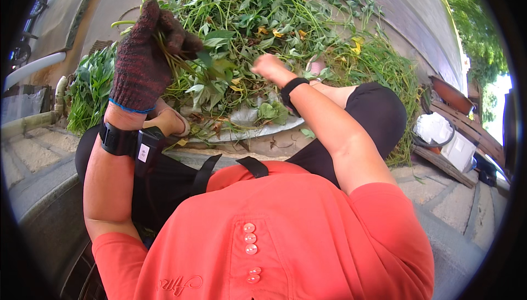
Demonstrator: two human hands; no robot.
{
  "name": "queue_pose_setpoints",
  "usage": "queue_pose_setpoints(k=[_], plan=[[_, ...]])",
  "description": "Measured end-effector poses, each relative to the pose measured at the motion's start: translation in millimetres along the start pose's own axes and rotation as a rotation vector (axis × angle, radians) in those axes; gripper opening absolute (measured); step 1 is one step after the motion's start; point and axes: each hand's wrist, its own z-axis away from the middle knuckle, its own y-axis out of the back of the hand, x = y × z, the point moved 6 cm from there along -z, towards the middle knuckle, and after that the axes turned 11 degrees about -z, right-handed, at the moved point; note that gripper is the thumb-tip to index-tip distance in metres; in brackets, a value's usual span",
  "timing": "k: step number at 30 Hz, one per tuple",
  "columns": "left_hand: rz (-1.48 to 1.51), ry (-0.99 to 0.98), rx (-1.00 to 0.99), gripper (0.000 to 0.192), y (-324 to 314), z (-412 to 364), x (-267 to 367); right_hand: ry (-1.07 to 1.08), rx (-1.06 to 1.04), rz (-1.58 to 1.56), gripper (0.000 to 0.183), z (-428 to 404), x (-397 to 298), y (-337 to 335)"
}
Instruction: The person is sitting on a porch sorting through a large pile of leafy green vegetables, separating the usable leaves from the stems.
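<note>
My left hand (142,55), in a dark red and black knitted glove, is raised at the upper left and closed around a bunch of leafy green stems (175,61). Cut stem ends stick out above the glove, and leaves hang to its right. My bare right hand (269,68) hovers over the pile in the middle, blurred; whether its fingers hold anything cannot be told. Before me spreads a large heap of leafy green vines (255,7) with some yellow leaves.
A neat stack of greens (92,85) lies at the left beside a pipe (61,94). Longer grassy stems (399,77) lie at the right. White foam pieces (457,147) and wooden boards (444,166) stand further right. My feet rest at the heap's near edge.
</note>
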Motion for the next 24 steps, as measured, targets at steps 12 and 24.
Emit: queue_pose_setpoints(k=[12,24], plan=[[-0.064,0.054,0.099,0.030,38,0,25,-0.358,0.013,-0.072,0.085,-20,126,-36],[-0.595,0.048,0.439,0.024,32,15,40,0.535,0.571,-0.921,0.018,118,-169,217]])
